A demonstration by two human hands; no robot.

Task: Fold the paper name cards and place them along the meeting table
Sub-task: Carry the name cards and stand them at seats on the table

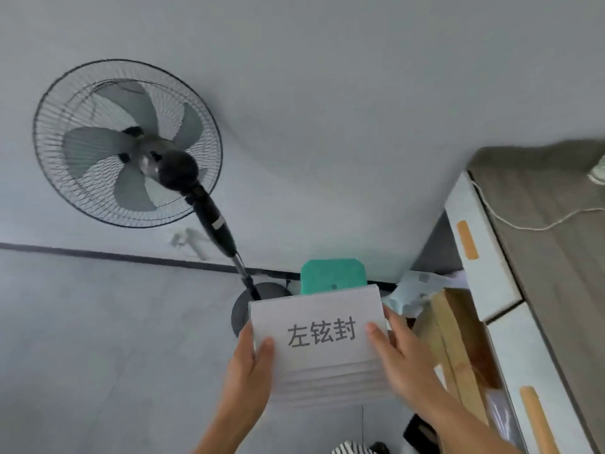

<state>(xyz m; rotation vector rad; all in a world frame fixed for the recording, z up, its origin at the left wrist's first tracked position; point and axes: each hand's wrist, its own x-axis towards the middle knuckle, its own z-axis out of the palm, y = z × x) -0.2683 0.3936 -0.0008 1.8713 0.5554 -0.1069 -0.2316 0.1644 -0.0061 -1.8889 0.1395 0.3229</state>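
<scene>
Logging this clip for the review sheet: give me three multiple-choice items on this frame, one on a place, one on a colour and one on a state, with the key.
1. Where is the standing fan relative to the paper name cards?
A. To their right
B. To their left and farther off, on the floor
C. Lying on top of them

2. What colour is the stool just behind the cards?
A. Red
B. Yellow
C. Green

3. How are the cards held?
A. By the left hand and the right hand, one at each side
B. By one hand only
C. By no hand

Key: 1 B, the fan's base sits on the floor left of the stack. 2 C, the seat showing above the cards' top edge is green. 3 A, a thumb lies on the front of the stack at each side.
</scene>
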